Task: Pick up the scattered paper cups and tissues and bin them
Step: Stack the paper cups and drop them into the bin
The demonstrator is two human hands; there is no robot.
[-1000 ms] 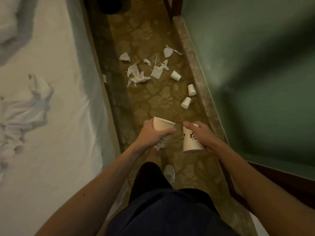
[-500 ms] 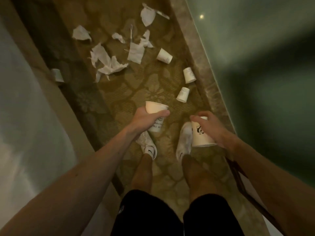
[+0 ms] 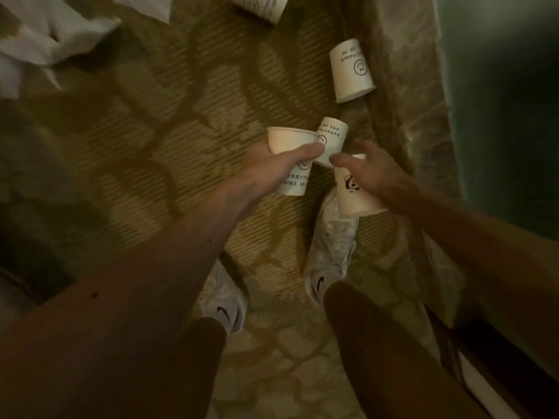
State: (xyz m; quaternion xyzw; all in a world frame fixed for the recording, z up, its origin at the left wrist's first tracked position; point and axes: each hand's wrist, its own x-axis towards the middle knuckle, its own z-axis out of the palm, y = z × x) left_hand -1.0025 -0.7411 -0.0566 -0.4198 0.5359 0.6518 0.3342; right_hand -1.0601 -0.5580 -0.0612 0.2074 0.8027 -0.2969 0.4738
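At the upper left we find crumpled white tissues (image 3: 45, 34) lying on the patterned carpet (image 3: 145, 152), well apart from both hands. Lower down, the left shoe (image 3: 227, 303) stands on the carpet, partly covered by the left forearm.

At the top edge, a paper cup (image 3: 260, 7) lies on its side and is cut off by the frame.

Near the centre, the left hand (image 3: 266, 173) grips a smiley cup (image 3: 292, 164). The thumb crosses its front wall and the open mouth points away from us. This cup is held above the carpet.

Just to its right we see the middle cup (image 3: 331, 140), tilted with its base toward the top of the view. Its rim end is hidden behind the smiley cup and the right hand. We cannot tell whether either hand touches it.

Below it, the right shoe (image 3: 329, 252) stands on the carpet.

Further up, a lying cup (image 3: 351, 71) rests on its side near the carpet's right edge, mouth toward us.

The right hand (image 3: 378, 173) holds a panda cup (image 3: 354, 195) under its palm. One finger is stretched toward the middle cup.

To the right, a stone border (image 3: 423, 116) runs beside the carpet, with a green wall (image 3: 514, 116) beyond it.
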